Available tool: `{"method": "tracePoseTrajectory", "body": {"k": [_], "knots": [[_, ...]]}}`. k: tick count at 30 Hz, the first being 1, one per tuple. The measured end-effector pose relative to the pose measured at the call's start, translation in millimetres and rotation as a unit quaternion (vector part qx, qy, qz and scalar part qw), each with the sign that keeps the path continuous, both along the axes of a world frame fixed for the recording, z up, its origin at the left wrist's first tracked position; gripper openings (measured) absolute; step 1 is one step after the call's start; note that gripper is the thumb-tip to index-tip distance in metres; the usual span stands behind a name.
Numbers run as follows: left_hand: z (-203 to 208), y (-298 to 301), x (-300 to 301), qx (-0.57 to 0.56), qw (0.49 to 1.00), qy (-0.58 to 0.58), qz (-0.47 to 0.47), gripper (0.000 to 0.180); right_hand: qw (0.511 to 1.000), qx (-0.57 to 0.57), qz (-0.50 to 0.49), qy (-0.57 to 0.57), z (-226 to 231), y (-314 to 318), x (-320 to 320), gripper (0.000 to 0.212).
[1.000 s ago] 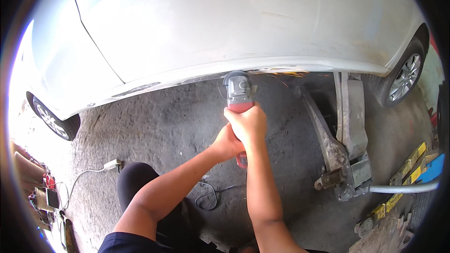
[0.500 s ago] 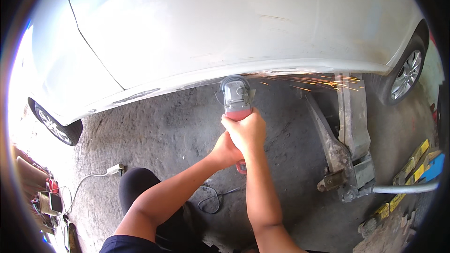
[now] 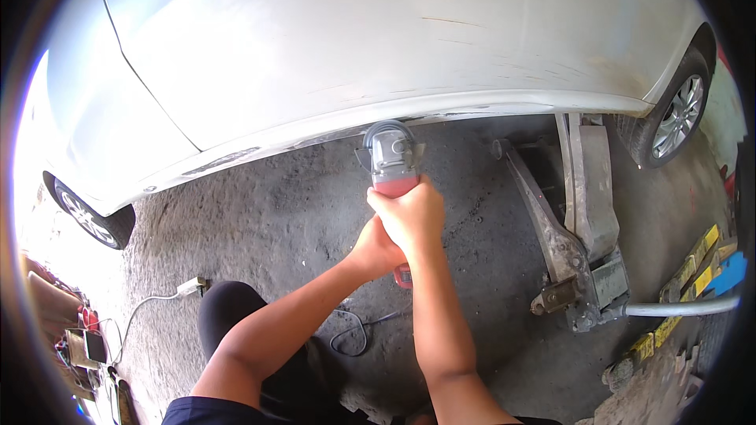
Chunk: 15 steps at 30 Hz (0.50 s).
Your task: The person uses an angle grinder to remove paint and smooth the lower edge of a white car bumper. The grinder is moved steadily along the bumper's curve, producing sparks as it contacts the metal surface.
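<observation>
Both my hands are wrapped round a red and grey angle grinder (image 3: 391,159). My right hand (image 3: 417,216) grips the body just behind the metal gear head. Behind it, my left hand (image 3: 375,248) holds the rear part of the body, whose red end shows below. The disc and its guard are up by the lower edge of a white car's sill (image 3: 465,102); whether the disc touches the metal I cannot tell. Dark bare or scraped patches run along that sill, and the door panel (image 3: 315,39) above has thin brownish scratches. No sparks show.
A metal floor jack (image 3: 579,244) with a long pale handle (image 3: 685,309) stands under the car at right. Yellow-striped bars (image 3: 685,291) lie beyond it. A black cable (image 3: 350,334) loops on the floor; a white socket block (image 3: 191,286) lies left, near my knee (image 3: 228,311).
The orange sparks that streamed rightward from the disc along the sill are gone. The grinder sits slightly higher and further left in view, and the whole scene has shifted a little. Both hands keep their grip.
</observation>
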<state>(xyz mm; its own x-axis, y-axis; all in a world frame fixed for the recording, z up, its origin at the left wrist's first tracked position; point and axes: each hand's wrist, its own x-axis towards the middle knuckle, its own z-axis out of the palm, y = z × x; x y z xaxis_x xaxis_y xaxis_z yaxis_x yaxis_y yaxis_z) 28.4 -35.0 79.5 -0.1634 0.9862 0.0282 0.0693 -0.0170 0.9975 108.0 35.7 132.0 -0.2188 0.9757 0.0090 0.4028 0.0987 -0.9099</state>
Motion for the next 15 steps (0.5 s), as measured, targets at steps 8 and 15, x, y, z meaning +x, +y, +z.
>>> {"method": "tracePoseTrajectory", "body": {"k": [8,15], "knots": [[2,-7,-3,-0.023,1.0,0.019,0.002,0.074,1.0,0.012,0.0,0.011,-2,-6,-4,0.055],[-11,11,-9,-0.057,0.998,0.039,0.008,0.084,1.0,0.0,-0.005,0.029,-12,10,-8,0.054]]}}
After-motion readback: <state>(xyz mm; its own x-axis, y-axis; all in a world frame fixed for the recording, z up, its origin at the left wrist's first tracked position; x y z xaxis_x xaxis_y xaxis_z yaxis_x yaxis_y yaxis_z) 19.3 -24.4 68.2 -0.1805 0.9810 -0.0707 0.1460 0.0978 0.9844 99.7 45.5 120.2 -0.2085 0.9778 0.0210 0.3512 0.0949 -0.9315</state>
